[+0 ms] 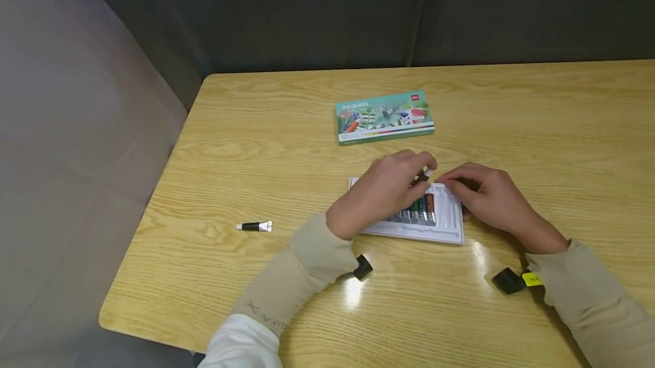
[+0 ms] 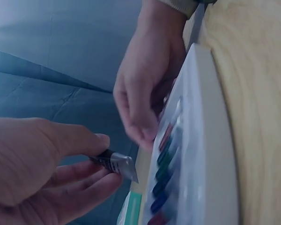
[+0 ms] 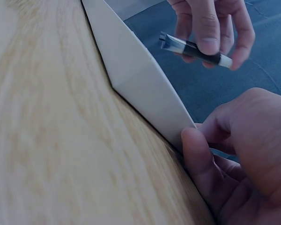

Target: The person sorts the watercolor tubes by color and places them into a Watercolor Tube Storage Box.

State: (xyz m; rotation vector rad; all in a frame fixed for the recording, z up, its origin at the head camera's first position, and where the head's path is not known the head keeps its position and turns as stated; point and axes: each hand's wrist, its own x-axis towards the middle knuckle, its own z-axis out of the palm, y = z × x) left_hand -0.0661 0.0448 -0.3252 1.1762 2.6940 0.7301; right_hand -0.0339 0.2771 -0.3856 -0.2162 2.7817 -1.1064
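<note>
In my left hand (image 1: 386,189) is a small black paint tube (image 3: 195,50) with a white cap, pinched between thumb and fingers above the tray. Its flat silver end shows in the left wrist view. The white plastic tray (image 1: 444,236) lies on the table with a row of paint tubes (image 1: 422,210) in its slots, brown and green ones among them. My left hand hides part of the row. At the tray's far right corner, my right hand (image 1: 488,194) grips the edge, its thumb (image 3: 195,143) against the outer wall.
Behind the tray lies a green illustrated paint box (image 1: 385,118). Another black paint tube (image 1: 254,226) rests on the wooden table (image 1: 215,277) to the left. A dark curtain (image 1: 317,15) hangs past the table's back edge.
</note>
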